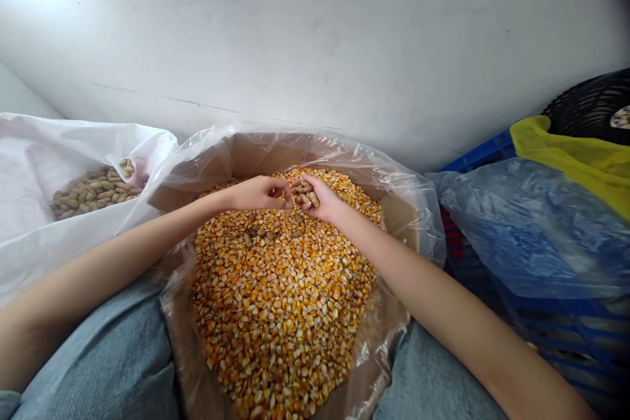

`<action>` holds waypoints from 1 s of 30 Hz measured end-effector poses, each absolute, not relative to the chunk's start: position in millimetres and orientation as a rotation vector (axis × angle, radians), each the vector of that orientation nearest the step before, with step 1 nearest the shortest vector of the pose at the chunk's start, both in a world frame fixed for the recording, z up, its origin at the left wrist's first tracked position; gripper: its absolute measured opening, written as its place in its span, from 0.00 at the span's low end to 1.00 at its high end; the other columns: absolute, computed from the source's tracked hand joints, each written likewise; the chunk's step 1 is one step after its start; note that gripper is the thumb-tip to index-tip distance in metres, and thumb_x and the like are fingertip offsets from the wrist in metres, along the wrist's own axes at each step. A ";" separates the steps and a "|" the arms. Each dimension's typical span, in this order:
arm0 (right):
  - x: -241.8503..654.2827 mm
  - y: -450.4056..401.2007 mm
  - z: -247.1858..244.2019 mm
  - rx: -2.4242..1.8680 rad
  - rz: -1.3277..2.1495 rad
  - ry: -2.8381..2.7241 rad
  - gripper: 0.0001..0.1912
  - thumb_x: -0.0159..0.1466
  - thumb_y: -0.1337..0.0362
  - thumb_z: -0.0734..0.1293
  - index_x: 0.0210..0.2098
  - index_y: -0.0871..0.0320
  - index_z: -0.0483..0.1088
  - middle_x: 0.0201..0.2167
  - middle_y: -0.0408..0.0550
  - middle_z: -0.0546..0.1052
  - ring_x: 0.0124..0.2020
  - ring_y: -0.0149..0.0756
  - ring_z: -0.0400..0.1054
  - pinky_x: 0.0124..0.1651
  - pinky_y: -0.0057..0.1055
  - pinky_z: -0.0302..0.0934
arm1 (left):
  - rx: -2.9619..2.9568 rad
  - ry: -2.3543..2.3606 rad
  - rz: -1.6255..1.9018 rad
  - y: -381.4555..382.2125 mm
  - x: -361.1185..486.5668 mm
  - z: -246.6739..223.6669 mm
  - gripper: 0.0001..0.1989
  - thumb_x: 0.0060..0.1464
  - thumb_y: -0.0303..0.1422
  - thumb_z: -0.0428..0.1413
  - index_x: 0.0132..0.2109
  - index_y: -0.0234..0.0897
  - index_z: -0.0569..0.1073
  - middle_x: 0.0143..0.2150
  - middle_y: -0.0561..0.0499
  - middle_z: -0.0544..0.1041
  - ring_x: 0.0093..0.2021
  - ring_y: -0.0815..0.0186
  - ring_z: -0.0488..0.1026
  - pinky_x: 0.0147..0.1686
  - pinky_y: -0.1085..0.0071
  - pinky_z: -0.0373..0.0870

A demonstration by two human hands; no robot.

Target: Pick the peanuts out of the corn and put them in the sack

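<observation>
Picking through a deep heap of yellow-orange dried corn kernels [280, 302], a seated person works with both bare hands near the top of the pile. The right hand [317, 200] is curled closed around a few unshelled peanuts [305, 192], holding them just above the kernels. The left hand [258, 193] reaches in just beside it, bent downward toward the corn; its curl hides whatever may lie inside, so its grip cannot be told. Loose peanuts [260, 233] lie scattered on the kernels just below the hands.

The corn fills a cardboard box [266, 154] lined with a clear plastic bag [398, 177], and the box sits between the person's denim-covered legs [93, 354]. Beyond the box's left edge, a white woven sack [29, 177] holds a heap of peanuts in the shell [93, 190]. Past its right edge lie a crumpled blue plastic bag [536, 230], a yellow bag [575, 157] and a blue plastic crate [561, 335]. A black woven basket [590, 105] sits in the far right corner, and a white wall [315, 39] rises behind everything.
</observation>
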State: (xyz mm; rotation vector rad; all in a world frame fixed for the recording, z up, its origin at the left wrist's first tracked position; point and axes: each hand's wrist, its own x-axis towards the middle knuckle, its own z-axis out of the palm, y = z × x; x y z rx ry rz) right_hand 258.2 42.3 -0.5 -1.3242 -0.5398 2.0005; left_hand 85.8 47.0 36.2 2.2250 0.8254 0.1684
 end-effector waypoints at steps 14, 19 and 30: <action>247.7 31.6 1.5 -1.110 2.289 -0.494 0.13 0.57 0.56 0.56 0.26 0.59 0.61 0.18 0.43 0.67 0.15 0.24 0.58 0.10 0.14 0.40 | 2.106 1.024 0.579 48.0 86.4 31.4 0.18 0.49 0.42 0.45 0.40 0.33 0.66 0.24 0.55 0.64 0.23 0.74 0.59 0.23 0.77 0.54; 256.7 36.3 7.2 -1.047 2.104 -0.451 0.13 0.58 0.57 0.55 0.26 0.59 0.62 0.18 0.43 0.67 0.15 0.23 0.57 0.10 0.14 0.41 | 2.347 0.839 -0.052 47.7 77.7 34.4 0.15 0.44 0.44 0.49 0.31 0.37 0.71 0.23 0.55 0.69 0.21 0.73 0.60 0.22 0.77 0.52; 261.0 41.7 1.3 -1.092 2.034 -0.491 0.13 0.57 0.57 0.55 0.26 0.59 0.61 0.17 0.42 0.66 0.15 0.23 0.58 0.11 0.15 0.42 | 2.454 0.566 -0.286 40.9 81.2 20.2 0.10 0.44 0.38 0.51 0.35 0.44 0.71 0.25 0.57 0.71 0.22 0.73 0.62 0.22 0.78 0.51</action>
